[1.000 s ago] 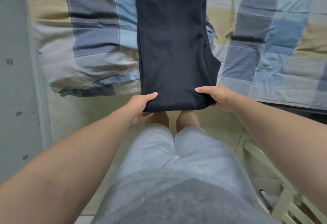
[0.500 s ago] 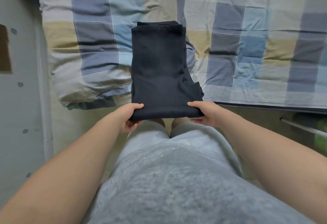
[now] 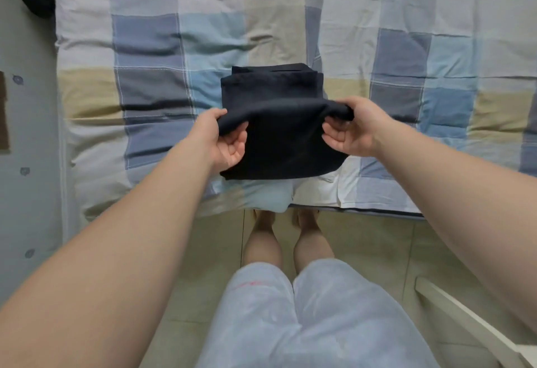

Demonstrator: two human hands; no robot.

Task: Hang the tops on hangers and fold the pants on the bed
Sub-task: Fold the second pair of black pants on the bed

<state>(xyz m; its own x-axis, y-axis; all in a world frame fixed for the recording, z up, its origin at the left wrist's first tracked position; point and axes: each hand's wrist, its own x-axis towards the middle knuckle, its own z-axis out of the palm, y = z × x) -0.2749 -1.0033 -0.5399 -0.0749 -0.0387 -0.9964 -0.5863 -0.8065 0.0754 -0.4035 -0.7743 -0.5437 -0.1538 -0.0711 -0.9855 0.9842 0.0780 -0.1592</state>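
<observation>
head view: the checked bed (image 3: 406,27) fills the top; dark pants (image 3: 279,149) lie folded near its front edge. left hand (image 3: 223,141) and right hand (image 3: 356,129) each pinch a corner of the raised top fold, fingers curled.

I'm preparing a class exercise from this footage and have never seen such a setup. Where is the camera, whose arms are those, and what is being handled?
No machine here: a person wears a wide-angle camera on the head, looking down, so the arms, shorts and feet are their own. The left hand and right hand each grip a raised fold of the dark pants, apparently mid-fold. The pants rest on a checked quilt. A white frame stands on the floor at lower right.
</observation>
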